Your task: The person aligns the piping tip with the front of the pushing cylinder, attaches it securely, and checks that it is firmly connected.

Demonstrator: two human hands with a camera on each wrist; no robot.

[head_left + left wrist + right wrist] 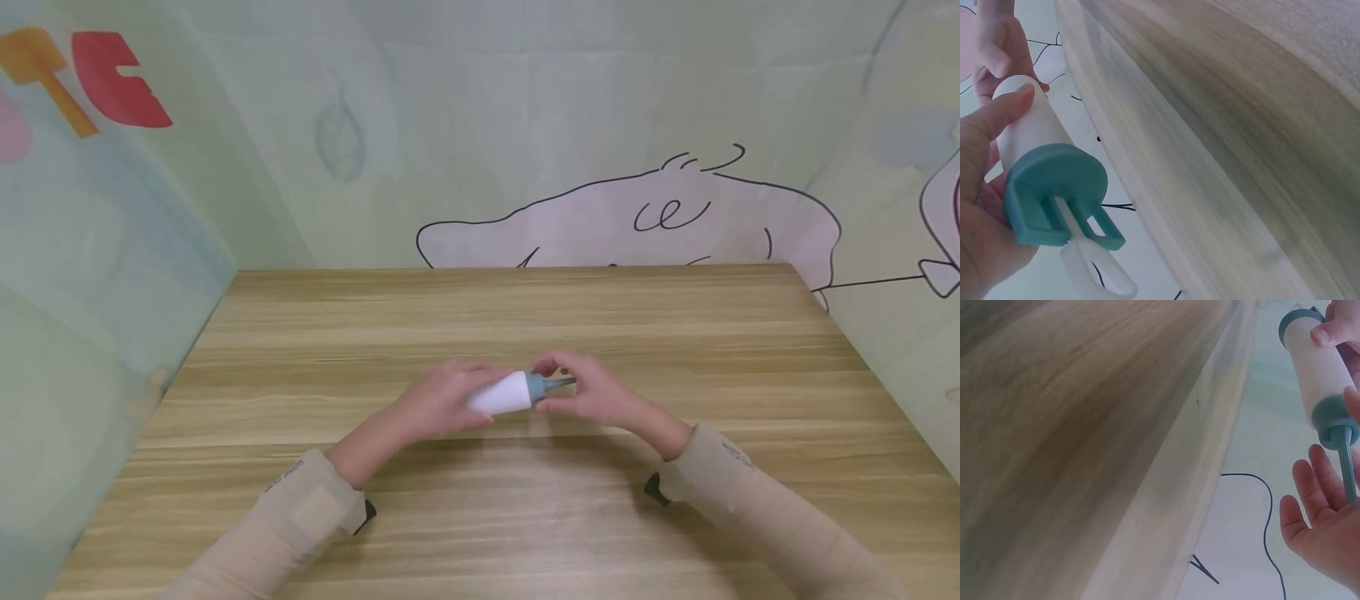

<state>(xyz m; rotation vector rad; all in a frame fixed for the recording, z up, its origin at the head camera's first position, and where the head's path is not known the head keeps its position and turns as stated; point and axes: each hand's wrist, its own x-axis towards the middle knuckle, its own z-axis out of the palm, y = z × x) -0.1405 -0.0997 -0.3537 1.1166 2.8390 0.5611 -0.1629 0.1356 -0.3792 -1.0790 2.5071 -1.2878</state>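
A white piping syringe (506, 394) with teal ends is held sideways above the table, its narrow nozzle pointing right. My left hand (442, 400) grips the barrel, the thumb lying along it in the left wrist view. At that end are a teal flanged cap (1063, 187) and a pale loop handle (1100, 272). Around the nozzle end, my right hand (588, 392) has its fingers spread and loosely bent. Its thumb is close to the teal nozzle collar (1335, 419); whether it touches cannot be told. The slim nozzle (1346, 462) reaches toward the right palm.
Below both hands lies a wood-grain table (337, 333). Pale green printed sheets (300, 125) with line drawings stand along its back and sides. Each forearm wears a beige sleeve (292, 517) with a dark piece at the wrist.
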